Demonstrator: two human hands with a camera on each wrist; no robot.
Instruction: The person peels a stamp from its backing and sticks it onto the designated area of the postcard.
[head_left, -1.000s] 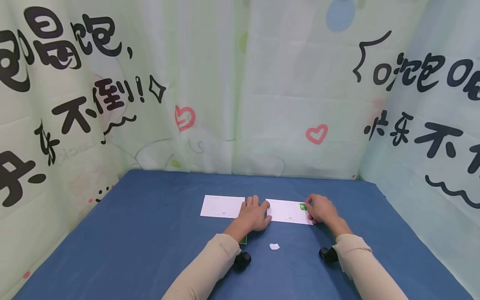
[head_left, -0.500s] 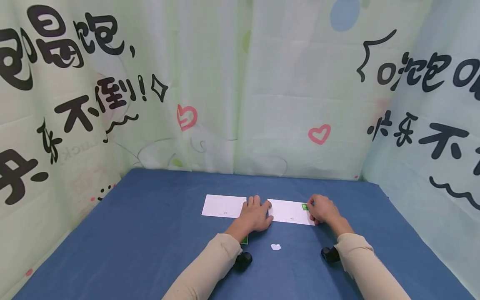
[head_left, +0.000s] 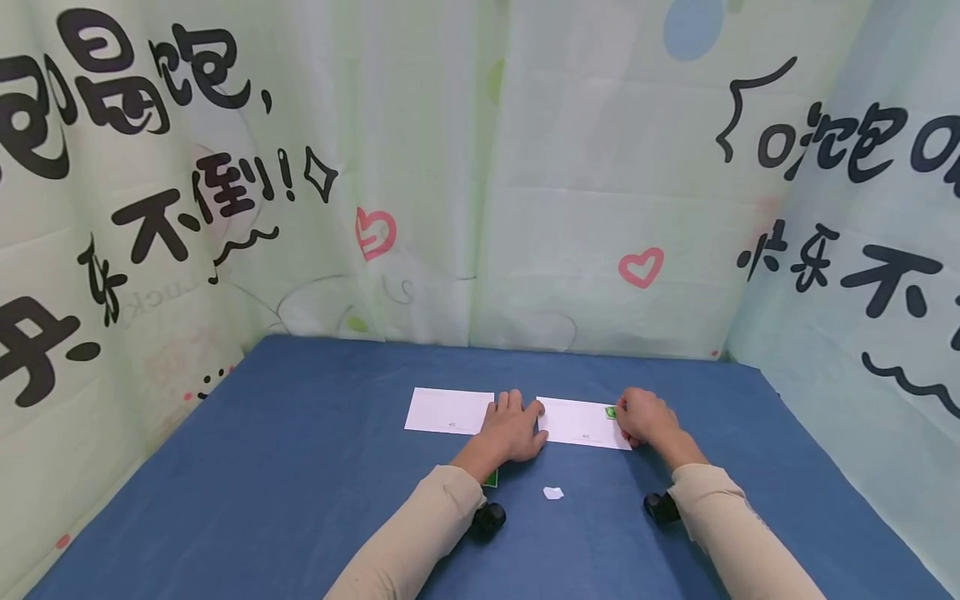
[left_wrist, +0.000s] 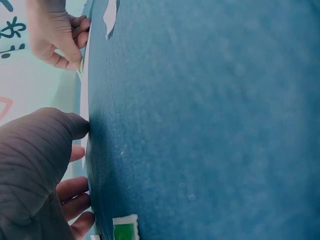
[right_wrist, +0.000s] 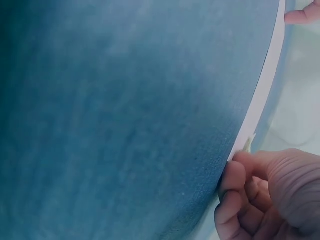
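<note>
The work in hand seems to be the fixing of a stamp (head_left: 611, 412) on the right sheet (head_left: 572, 423), and I judge this part to be near its end. The stamp is at the right end of this sheet, by its far corner, and the right hand (head_left: 649, 418) pinches it between the thumb and the bent fingers. In the right wrist view, a bit of the stamp stands up from the sheet, so probably it is not yet pressed flat. Whether some of it sticks already, I cannot tell.

The left hand (head_left: 510, 432) has its fingers spread and grips nothing. Its thumb and first finger touch the left end of the right sheet, probably to steady it. The other fingers reach toward the left sheet (head_left: 446, 411); I cannot tell if they touch it.

The left sheet lies flat on the surface (head_left: 262, 492) and shows no stamp on the part which I can see, but its right edge is partly covered by the left hand. One other stamp (left_wrist: 125, 231) lies loose on the surface near the left wrist, apart from both sheets, so this pair seems to be what is left. A white scrap (head_left: 552, 493) lies on the near side of the right sheet.
</note>
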